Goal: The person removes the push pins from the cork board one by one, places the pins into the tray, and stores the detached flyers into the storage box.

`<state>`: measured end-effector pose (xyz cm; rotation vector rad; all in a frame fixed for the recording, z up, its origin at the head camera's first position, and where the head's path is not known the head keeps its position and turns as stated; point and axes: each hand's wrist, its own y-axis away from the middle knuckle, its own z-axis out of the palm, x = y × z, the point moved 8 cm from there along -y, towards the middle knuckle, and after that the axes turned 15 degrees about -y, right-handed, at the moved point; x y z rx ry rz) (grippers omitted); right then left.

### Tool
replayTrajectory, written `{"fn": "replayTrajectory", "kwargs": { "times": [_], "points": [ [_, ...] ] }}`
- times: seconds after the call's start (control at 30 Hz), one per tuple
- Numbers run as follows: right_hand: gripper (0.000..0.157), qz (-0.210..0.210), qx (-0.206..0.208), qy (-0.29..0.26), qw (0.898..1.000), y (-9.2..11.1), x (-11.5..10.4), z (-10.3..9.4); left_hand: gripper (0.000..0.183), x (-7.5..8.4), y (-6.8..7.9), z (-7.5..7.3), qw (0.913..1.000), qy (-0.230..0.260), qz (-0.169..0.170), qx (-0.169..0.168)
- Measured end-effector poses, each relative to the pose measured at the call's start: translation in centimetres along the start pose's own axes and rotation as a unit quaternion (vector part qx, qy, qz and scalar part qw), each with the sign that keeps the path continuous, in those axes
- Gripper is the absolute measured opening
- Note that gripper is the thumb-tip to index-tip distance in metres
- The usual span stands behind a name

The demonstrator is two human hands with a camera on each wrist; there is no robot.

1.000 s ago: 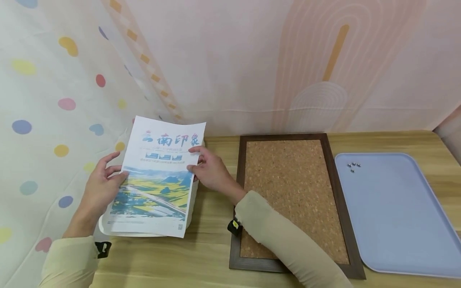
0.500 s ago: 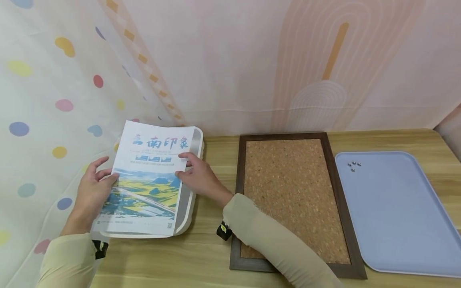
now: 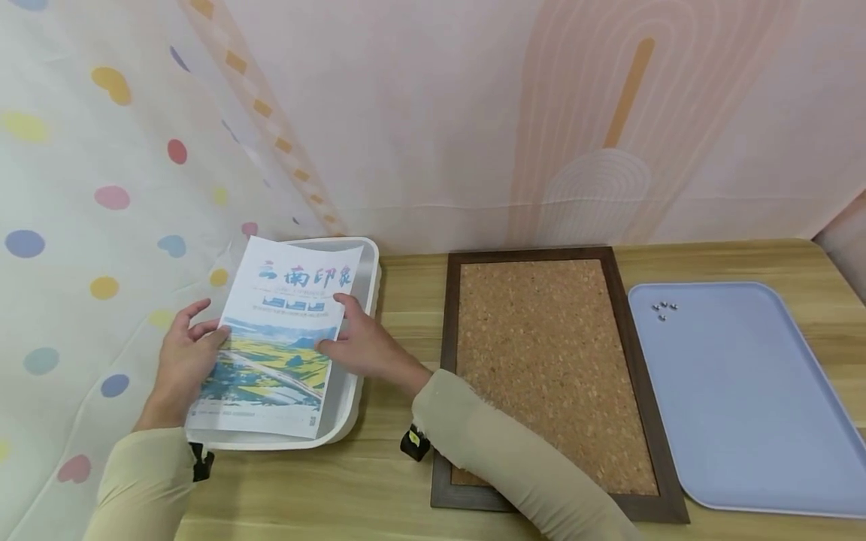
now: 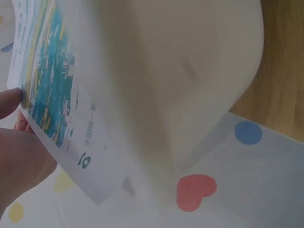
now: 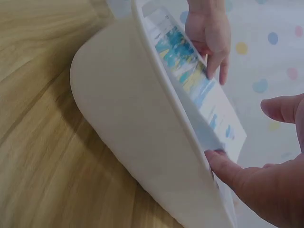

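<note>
A printed poster (image 3: 271, 376) with coloured lettering and a landscape picture lies tilted over a white plastic basin (image 3: 370, 278) at the left. My left hand (image 3: 184, 362) grips its left edge, the thumb on the printed face and other fingers spread beyond the edge. At the right edge my right hand (image 3: 368, 340) holds it, thumb on the front and index finger at the border. In the right wrist view, the poster (image 5: 190, 71) slants within the mouth of the basin (image 5: 128, 95). The left wrist view has its lower corner bent upward, with the left thumb (image 4: 9, 102) at the margin.
A cork board (image 3: 541, 361) in a dark wooden frame lies in the middle of the wooden table (image 3: 304, 496), partly under the right sleeve. Right of it is a pale blue tray (image 3: 751, 398) with several small metal pins (image 3: 664, 306). Patterned cloth hangs behind.
Both hands first shifted the poster left and down over the basin, then slightly right and lower. More of the basin's rim and inside shows now along the top and right.
</note>
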<state>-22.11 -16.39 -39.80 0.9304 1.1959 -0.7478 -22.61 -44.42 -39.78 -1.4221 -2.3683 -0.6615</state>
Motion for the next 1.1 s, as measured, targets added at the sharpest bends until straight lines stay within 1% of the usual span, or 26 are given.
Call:
{"fn": "replayTrajectory", "kwargs": {
  "times": [0.07, 0.13, 0.37, 0.57, 0.7, 0.8, 1.03, 1.1],
  "points": [
    [0.079, 0.011, 0.005, 0.010, 1.000, 0.1, 0.1, 0.1, 0.066, 0.0, -0.1, 0.2, 1.0000, 0.001, 0.001, -0.003],
    [0.079, 0.015, 0.006, 0.008, 1.000, 0.2, 0.0, 0.3, 0.066, 0.1, -0.1, 0.4, 1.0000, 0.001, 0.004, -0.005],
    [0.077, 0.020, -0.001, 0.011, 1.000, 0.2, 0.1, 0.6, 0.067, 0.2, -0.1, 1.3, 0.9996, 0.003, 0.017, -0.022],
    [0.076, 0.020, -0.008, 0.009, 1.000, 0.3, 0.4, 0.8, 0.068, 0.0, 0.0, 1.7, 0.9987, 0.002, 0.038, -0.035],
    [0.076, 0.021, -0.014, 0.005, 1.000, 0.4, 0.7, 0.9, 0.069, -0.2, 0.0, 1.8, 0.9981, -0.003, 0.047, -0.040],
    [0.076, 0.024, -0.021, 0.005, 0.999, 0.5, 0.9, 0.8, 0.072, -0.2, 0.1, 1.7, 0.9978, -0.010, 0.054, -0.037],
    [0.077, 0.019, -0.028, -0.009, 0.999, 0.7, 1.0, 0.4, 0.076, 0.8, 0.7, 1.2, 0.9972, -0.002, 0.071, -0.023],
    [0.078, 0.015, -0.032, -0.014, 0.999, 0.8, 1.0, 0.1, 0.076, 1.1, 1.0, 1.2, 0.9968, 0.000, 0.076, -0.025]
  ]
}}
